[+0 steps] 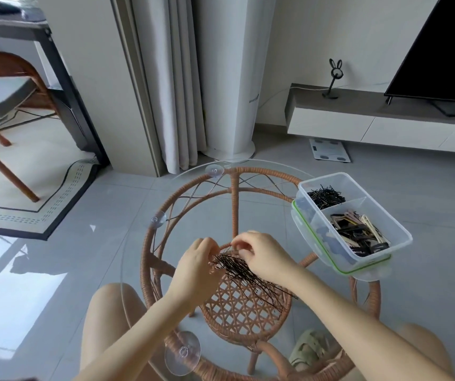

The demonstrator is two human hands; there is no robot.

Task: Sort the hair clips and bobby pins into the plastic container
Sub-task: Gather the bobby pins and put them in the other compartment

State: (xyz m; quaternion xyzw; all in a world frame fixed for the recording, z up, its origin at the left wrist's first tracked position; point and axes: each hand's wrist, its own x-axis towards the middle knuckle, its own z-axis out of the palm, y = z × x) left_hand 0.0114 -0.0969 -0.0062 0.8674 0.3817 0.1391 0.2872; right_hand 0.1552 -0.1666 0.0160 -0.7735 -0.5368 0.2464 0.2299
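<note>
A loose pile of dark bobby pins [251, 279] lies on the round glass tabletop [138, 243]. My left hand [196, 268] rests on the pile's left end, fingers curled into the pins. My right hand [259, 254] is at the pile's upper end, fingertips pinched on a few pins. At the table's right edge stands a clear plastic container [396, 229] with two compartments. Its far compartment holds black bobby pins [325, 196]. Its near compartment holds flat hair clips [358, 232] in black, beige and pink.
The container sits on its green-rimmed lid [339, 266], overhanging the glass edge. Under the glass is a rattan frame [237, 204] with suction cups [182, 351]. My knees are below the table. A chair [6, 75], curtain, TV stand and floor scale stand beyond.
</note>
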